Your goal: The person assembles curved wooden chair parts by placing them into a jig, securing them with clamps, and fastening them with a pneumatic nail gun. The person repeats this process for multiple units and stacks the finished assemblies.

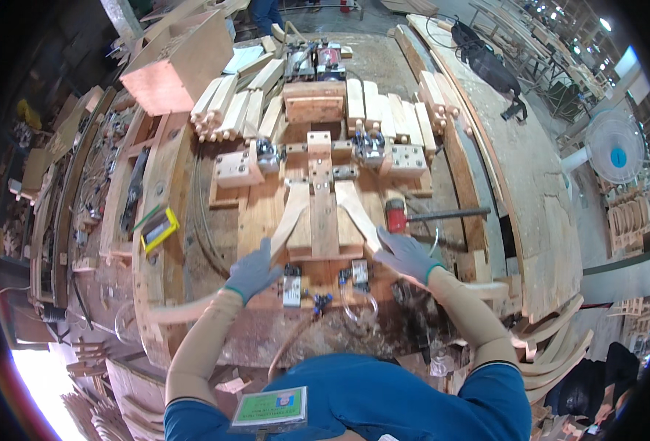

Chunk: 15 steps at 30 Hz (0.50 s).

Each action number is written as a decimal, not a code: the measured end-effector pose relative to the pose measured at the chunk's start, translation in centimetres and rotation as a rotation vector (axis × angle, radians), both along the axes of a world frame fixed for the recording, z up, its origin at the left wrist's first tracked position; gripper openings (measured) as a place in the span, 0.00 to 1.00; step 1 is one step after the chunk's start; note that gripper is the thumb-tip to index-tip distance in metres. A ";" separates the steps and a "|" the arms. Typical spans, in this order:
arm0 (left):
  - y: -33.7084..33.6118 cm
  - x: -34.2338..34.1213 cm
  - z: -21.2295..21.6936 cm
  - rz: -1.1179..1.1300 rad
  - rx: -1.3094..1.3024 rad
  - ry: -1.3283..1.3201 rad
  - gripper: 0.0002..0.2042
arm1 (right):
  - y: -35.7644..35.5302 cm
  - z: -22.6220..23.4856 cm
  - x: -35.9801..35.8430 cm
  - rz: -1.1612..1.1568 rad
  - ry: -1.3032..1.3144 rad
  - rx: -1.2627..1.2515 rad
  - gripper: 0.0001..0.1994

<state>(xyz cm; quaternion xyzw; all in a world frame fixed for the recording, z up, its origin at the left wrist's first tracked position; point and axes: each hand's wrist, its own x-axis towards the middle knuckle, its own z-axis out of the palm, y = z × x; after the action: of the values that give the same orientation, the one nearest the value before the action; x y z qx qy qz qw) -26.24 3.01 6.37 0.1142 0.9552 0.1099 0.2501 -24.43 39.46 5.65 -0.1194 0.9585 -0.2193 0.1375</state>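
I have the left hand (254, 272) touching the lower end of the left curved wooden piece (288, 218), and the right hand (406, 257) at the matching end of the right piece (356, 213); I can't tell whether either set of fingers closes around the wood. Both pieces lie splayed beside the center board (323, 228), toward the workbench's (369, 51) near edge. Uneven pressure could skew a joint, I judge. The hammer (435, 216), just beyond my right fingers, could get knocked if that hand slips.
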 end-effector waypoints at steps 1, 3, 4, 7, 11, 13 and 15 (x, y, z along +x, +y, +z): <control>-0.6 -0.9 1.1 -0.052 -0.007 -0.097 0.34 | 1.0 1.5 -1.4 0.087 -0.051 0.013 0.29; -3.5 -3.6 1.7 -0.192 0.117 0.086 0.31 | 4.1 2.8 -6.5 0.325 -0.075 -0.012 0.28; -5.5 -5.2 1.6 -0.253 0.174 0.176 0.30 | 6.0 3.2 -10.1 0.477 -0.053 -0.059 0.28; -9.6 -12.1 3.2 -0.071 0.140 0.023 0.25 | 4.7 7.6 -20.3 0.040 -0.174 -0.198 0.28; -9.6 -26.6 7.1 -0.014 0.096 0.334 0.16 | 8.2 3.2 -30.0 -0.287 0.141 -0.094 0.47; -12.7 -30.6 6.6 0.211 -0.082 0.370 0.14 | 3.8 1.4 -33.1 -0.178 0.162 0.194 0.48; -13.1 -34.4 6.7 0.288 -0.090 0.427 0.16 | 2.4 -0.6 -34.2 -0.154 0.196 0.209 0.46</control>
<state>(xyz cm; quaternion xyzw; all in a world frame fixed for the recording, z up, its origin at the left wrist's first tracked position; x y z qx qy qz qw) -60.65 -10.12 13.10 -0.0138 0.9966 0.0753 0.0293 -58.63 41.90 5.09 -0.0515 0.9912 -0.1156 0.0375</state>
